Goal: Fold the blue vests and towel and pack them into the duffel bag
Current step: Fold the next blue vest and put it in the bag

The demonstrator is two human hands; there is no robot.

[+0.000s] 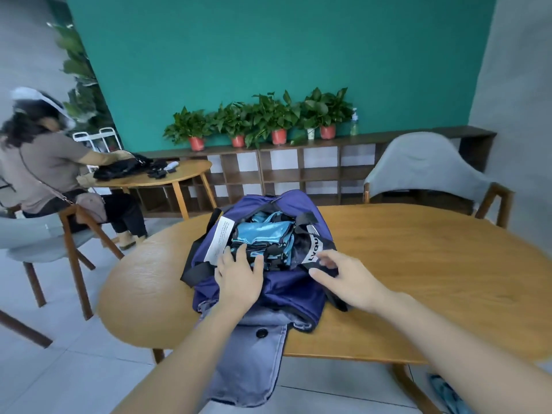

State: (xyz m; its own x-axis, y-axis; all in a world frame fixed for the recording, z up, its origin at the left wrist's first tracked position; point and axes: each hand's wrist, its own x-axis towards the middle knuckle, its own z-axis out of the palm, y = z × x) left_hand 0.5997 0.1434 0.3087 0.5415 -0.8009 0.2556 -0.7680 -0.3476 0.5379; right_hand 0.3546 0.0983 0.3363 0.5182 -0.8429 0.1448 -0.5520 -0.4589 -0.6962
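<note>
A purple duffel bag (268,282) is set on the near edge of the oval wooden bench (418,279), its top unzipped and spread wide. Folded blue vests (263,234) are packed inside the opening — shiny light-blue cloth with dark trim, stacked close together. The towel cannot be told apart among them. A white label (220,240) is seen on the bag's left inner flap, and black straps hang at both sides.

The left hand (239,276) is laid over the bag's near rim, fingers straight and spread, the fingertips touching the front of the folded vests; nothing is gripped. The right hand (340,279) is held just beside the bag's right edge — fingers relaxed and released, near a black strap (334,297) but not closed round it.

A grey-blue flap with a black button (262,333) is draped over the bench edge below the bag.
</note>
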